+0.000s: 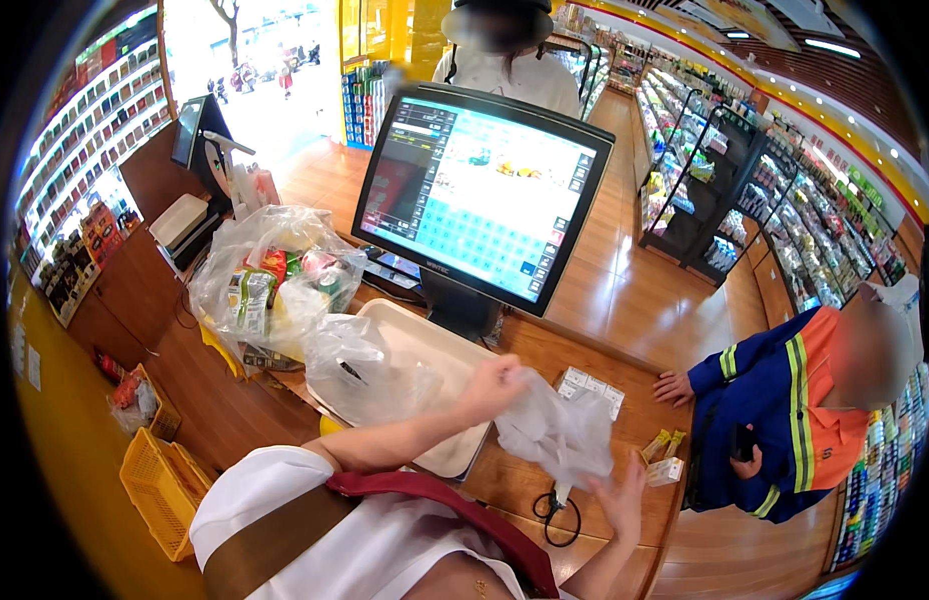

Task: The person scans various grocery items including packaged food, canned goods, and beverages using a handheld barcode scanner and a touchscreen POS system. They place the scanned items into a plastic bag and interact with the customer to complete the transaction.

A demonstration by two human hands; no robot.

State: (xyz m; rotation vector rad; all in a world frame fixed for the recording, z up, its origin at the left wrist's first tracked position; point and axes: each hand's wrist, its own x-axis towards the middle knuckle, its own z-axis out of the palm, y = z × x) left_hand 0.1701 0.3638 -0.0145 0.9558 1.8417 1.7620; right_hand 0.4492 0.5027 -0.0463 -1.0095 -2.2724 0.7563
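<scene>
A thin, translucent plastic bag (560,425) hangs over the right part of the counter. My left hand (493,388) is closed on its upper left edge. By the bag's lower right corner is my right hand (621,505), fingers apart; whether they touch the film I cannot tell. Several small white boxes (590,390) lie just beyond the bag. To its right are two slim yellow packets (663,444) and another white box (665,471). Below the bag, a black looped thing (557,518), perhaps scissors handles, rests on the wood.
A cream tray (450,458) holds another crumpled clear bag (360,375). Left of it stands a full bag of packaged goods (275,275). A till screen (480,190) rises behind. A person in an orange and blue jacket (785,410) leans at the counter's right; another stands behind the screen.
</scene>
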